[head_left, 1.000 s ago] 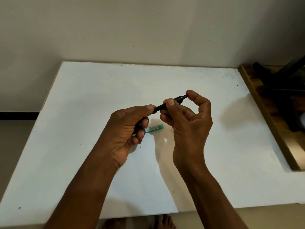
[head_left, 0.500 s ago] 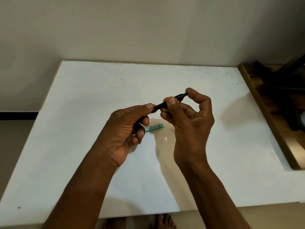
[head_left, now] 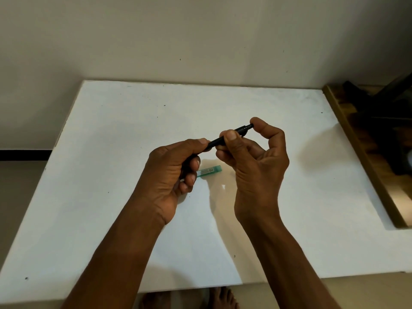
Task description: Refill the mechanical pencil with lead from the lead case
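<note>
Two hands [head_left: 169,172], one pencil [head_left: 231,136], one case [head_left: 209,171]

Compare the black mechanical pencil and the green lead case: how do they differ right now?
The slim black mechanical pencil is held above the white table by both the left hand and the right hand; the short green translucent lead case lies flat on the table, untouched. The pencil is dark, round and opaque; the case is flatter and bears a label. The pencil looks longer. Both slant up to the right.
</note>
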